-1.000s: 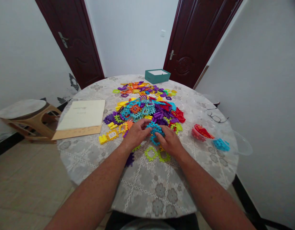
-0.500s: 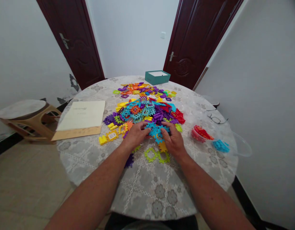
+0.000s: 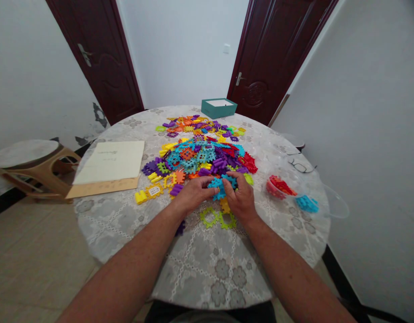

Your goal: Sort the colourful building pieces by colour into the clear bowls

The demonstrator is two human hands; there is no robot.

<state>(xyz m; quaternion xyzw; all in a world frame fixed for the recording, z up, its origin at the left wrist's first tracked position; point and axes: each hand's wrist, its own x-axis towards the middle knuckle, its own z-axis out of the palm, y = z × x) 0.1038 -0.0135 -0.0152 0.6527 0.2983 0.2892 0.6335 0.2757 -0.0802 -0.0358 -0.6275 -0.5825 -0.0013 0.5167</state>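
Note:
Blue interlocking plastic building pieces (image 3: 219, 190) are gripped between both hands, above the near edge of a colourful heap. My left hand (image 3: 193, 194) pinches them from the left, thumb and fingers closed on the edge. From the right, my right hand (image 3: 241, 197) holds them, its thumb on the near face and fingers behind. Two lime-green square frame pieces (image 3: 209, 217) lie on the cloth just below the hands, with a yellow-orange piece (image 3: 224, 205) beside the right palm. Beyond the hands spreads the heap of mixed building pieces (image 3: 200, 154).
A second pile of pieces (image 3: 189, 123) and a green box (image 3: 219, 108) lie farther back on the round table (image 3: 207, 269). At left is a paper sheet (image 3: 111, 161). To the right are a bowl of red pieces (image 3: 277, 187), blue pieces (image 3: 307, 203) and eyeglasses (image 3: 302, 167).
The blue pieces have turned between my hands and look narrower, more edge-on. My left fingers have shifted their hold, and the whole view has moved slightly.

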